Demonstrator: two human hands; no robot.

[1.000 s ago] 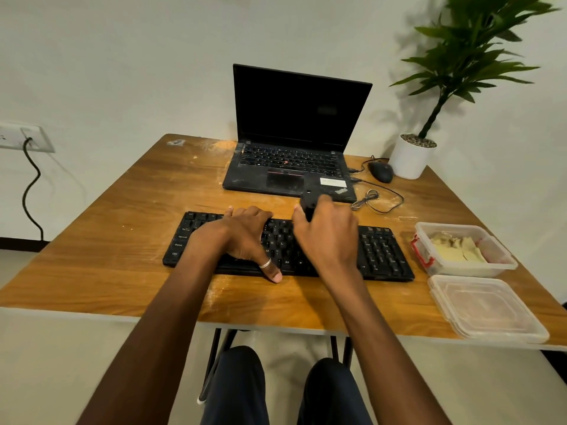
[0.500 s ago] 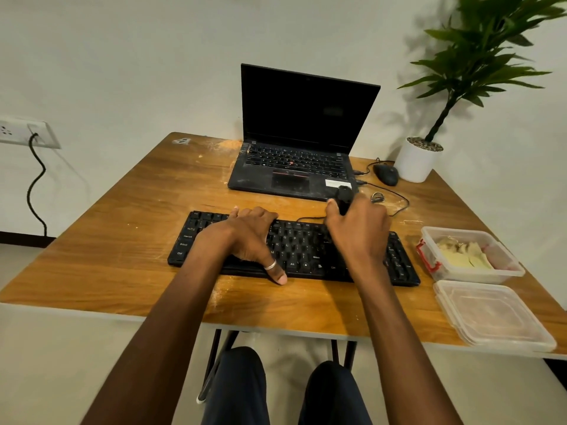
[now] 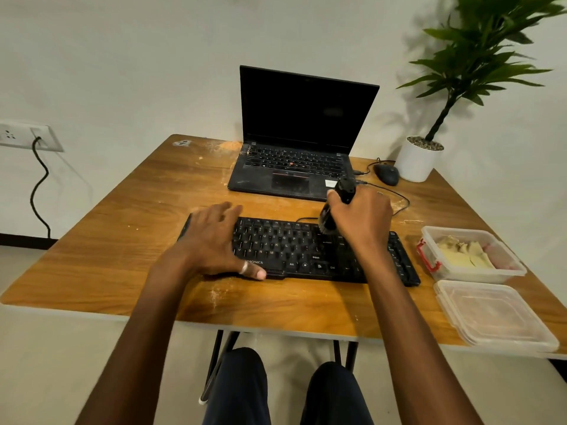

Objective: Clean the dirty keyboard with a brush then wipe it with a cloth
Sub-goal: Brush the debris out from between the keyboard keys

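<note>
A black keyboard (image 3: 306,256) lies across the near middle of the wooden table (image 3: 116,240), its cable running off from its far edge. The left hand (image 3: 211,240) rests on the keyboard's left end, fingers straight and spread over the keys, the thumb lying along the near edge. The right hand (image 3: 362,222) is above the right half, its fingers curled tight round the handle of a black brush (image 3: 343,191). The brush is tilted, handle up and away, bristles down on the keys near the far edge. Behind the keyboard stands an open laptop (image 3: 300,133) with a dark screen, a mouse (image 3: 387,174) and a potted plant (image 3: 418,161) to its right. At the table's right edge sit a clear box (image 3: 509,269) holding pale yellow folded pieces and, nearer, its lid (image 3: 494,314)
</note>
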